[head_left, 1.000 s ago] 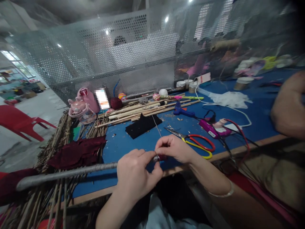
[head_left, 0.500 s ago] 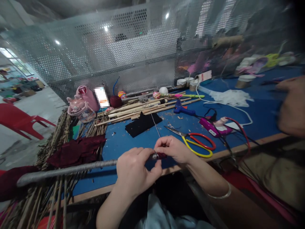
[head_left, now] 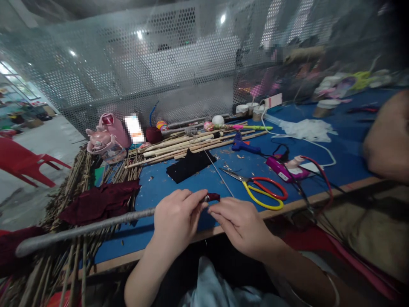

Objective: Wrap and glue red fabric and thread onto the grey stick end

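My left hand point(head_left: 177, 213) is closed around a stick wrapped in grey yarn point(head_left: 96, 227), which slants down to the left over the table edge. Dark red cloth point(head_left: 214, 197) covers the stick's near end, poking out past my left fingers. Just right of that end is my right hand point(head_left: 244, 221), its fingers bent and pressed together. A strand of grey yarn point(head_left: 220, 174) runs from a small grey ball point(head_left: 191, 131) down to my right hand, where the fingers hide it. Scissors point(head_left: 260, 189) with red and yellow handles lie beyond my right hand.
Black cloth point(head_left: 191, 165), bare wooden sticks point(head_left: 179, 146) and a blue glue gun point(head_left: 244, 145) lie on the blue table point(head_left: 153, 194). Dark red cloth point(head_left: 102, 202) covers bundled twigs point(head_left: 68, 183) at left. A magenta tool point(head_left: 284, 169) with cables and another person's arm point(head_left: 388, 140) are at right.
My right hand has come off the cloth-covered end, moving down and right with its fingers turned over. The yarn strand has swung right with it. My left hand still grips the stick.
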Demonstrator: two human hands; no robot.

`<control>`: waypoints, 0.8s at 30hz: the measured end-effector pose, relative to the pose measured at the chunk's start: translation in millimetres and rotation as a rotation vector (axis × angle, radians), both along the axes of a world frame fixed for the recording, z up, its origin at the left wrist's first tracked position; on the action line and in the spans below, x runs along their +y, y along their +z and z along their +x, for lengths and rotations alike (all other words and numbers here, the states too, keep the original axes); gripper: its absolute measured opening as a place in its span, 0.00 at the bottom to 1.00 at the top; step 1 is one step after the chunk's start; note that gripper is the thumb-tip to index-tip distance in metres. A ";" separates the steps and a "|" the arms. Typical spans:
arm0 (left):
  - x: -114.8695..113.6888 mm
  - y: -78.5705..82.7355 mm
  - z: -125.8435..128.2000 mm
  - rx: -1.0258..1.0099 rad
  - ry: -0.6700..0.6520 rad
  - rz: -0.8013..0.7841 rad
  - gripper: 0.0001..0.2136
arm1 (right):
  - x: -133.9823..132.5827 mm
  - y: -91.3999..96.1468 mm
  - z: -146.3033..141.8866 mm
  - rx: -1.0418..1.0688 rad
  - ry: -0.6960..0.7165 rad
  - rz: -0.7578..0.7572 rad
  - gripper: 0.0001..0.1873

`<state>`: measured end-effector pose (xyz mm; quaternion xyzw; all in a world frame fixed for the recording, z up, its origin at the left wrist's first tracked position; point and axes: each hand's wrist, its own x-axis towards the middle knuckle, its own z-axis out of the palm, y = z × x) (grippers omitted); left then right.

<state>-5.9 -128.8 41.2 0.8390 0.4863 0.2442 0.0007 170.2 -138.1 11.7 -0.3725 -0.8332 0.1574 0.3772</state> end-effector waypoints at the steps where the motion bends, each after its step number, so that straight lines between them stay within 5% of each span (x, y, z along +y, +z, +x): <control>1: 0.0 -0.4 -0.1 -0.004 -0.002 0.002 0.12 | -0.6 4.9 2.9 -0.047 0.007 0.049 0.11; 8: -5.5 1.4 0.0 -0.015 -0.018 -0.045 0.10 | 11.5 22.4 10.8 -0.118 0.009 0.218 0.10; 13: -9.6 6.5 -1.1 -0.009 -0.036 -0.092 0.10 | 17.6 27.2 9.1 -0.076 0.008 0.167 0.09; 19: -13.0 7.5 -2.6 -0.023 -0.055 -0.118 0.10 | 37.3 34.3 9.2 0.055 0.079 -0.255 0.08; 24: -18.5 8.1 -4.5 -0.071 -0.059 -0.045 0.11 | 54.8 9.8 -0.5 0.136 0.099 -0.527 0.08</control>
